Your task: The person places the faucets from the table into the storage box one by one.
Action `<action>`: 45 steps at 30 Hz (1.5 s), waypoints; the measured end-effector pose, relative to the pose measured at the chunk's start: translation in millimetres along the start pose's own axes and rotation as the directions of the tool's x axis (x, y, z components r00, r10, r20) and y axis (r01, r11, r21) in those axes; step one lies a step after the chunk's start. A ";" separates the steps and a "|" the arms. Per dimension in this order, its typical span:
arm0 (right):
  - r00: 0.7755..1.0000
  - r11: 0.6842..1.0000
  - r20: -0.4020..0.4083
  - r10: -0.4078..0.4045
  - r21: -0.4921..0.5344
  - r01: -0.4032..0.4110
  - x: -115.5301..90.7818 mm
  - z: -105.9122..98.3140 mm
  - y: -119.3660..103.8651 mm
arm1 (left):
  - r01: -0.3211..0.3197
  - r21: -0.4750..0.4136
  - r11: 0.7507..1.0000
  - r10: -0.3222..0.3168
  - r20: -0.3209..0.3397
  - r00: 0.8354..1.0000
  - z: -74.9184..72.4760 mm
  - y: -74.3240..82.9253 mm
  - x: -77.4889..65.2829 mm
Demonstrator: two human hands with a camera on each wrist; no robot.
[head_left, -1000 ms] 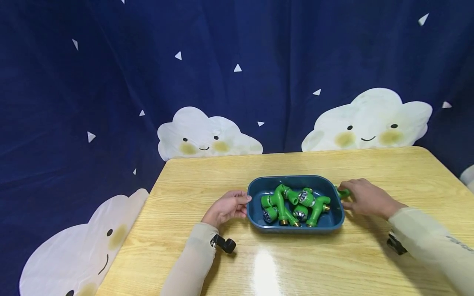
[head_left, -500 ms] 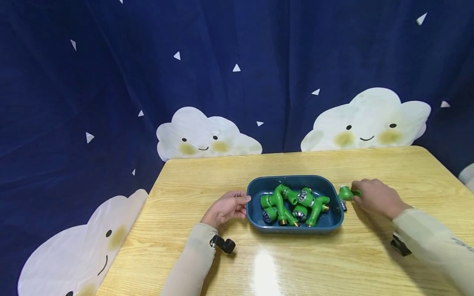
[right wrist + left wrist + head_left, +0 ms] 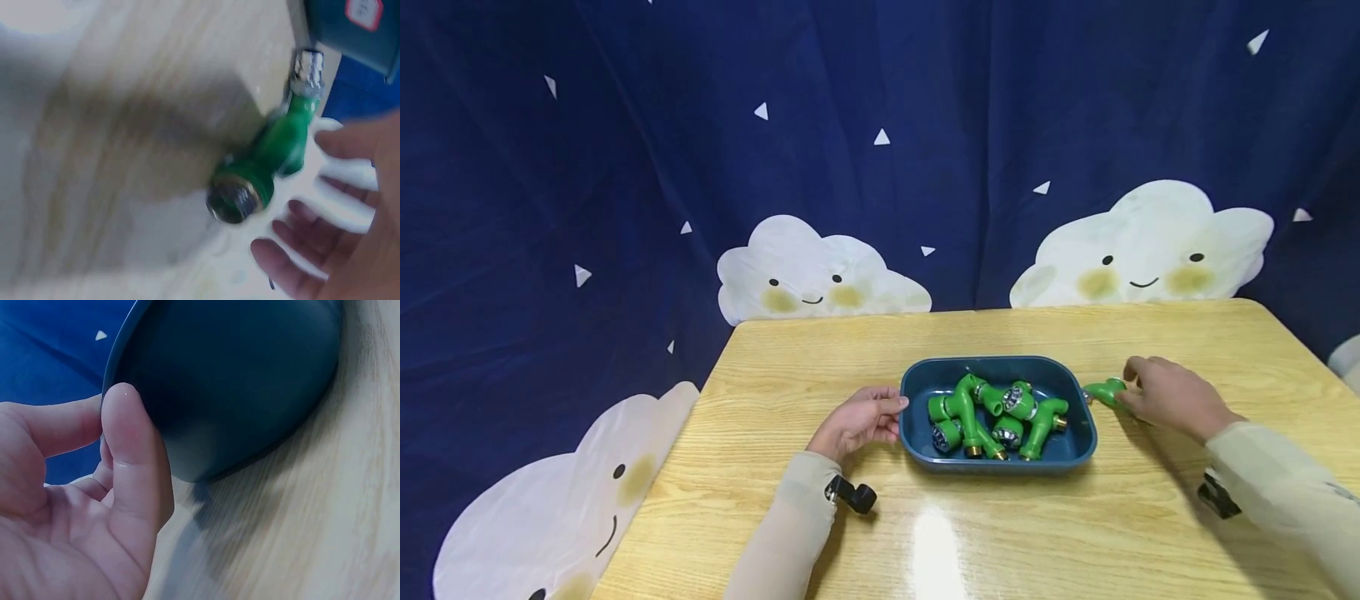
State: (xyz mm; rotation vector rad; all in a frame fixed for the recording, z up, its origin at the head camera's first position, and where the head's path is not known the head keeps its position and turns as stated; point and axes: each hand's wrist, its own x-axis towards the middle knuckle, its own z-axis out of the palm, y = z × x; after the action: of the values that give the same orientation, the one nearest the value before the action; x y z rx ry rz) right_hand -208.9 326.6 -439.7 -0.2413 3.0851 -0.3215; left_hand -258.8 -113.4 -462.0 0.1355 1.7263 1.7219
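A dark blue oval tub (image 3: 1000, 468) holds several green pipe fittings (image 3: 961, 408) with brass threaded ends and chrome collars. At the tub's left end my left hand (image 3: 863, 419) holds the rim between thumb and fingers; its thumb (image 3: 128, 425) lies over the wall near the rim. Another green fitting (image 3: 284, 140) lies on the table just right of the tub, its chrome end toward the tub. Beside this fitting is my right hand (image 3: 1176, 398), its fingers spread and apart from the fitting in the right wrist view. In the head view the hand partly hides the fitting.
A light wooden table (image 3: 1015, 542) bears the tub. Behind it hangs a dark blue curtain (image 3: 850, 125) printed with white clouds. A small red-and-white label (image 3: 364, 11) is stuck to the tub's side.
My right hand has moved right, away from the tub, and has let go of the green fitting, which has turned on the table. My left hand and the tub have stayed in place.
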 end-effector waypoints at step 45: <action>0.952 0.963 0.187 0.244 0.072 -0.261 9.4 12.3 -27.2 | 0.010 0.002 1.000 -0.010 -0.055 0.998 -0.2 -0.7 -1.4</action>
State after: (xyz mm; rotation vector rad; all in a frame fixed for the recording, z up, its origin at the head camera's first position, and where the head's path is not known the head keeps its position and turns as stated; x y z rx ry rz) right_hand -213.5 296.3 -446.3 0.1226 2.8700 -0.4108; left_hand -257.6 -114.4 -462.2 0.0816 1.7657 1.7309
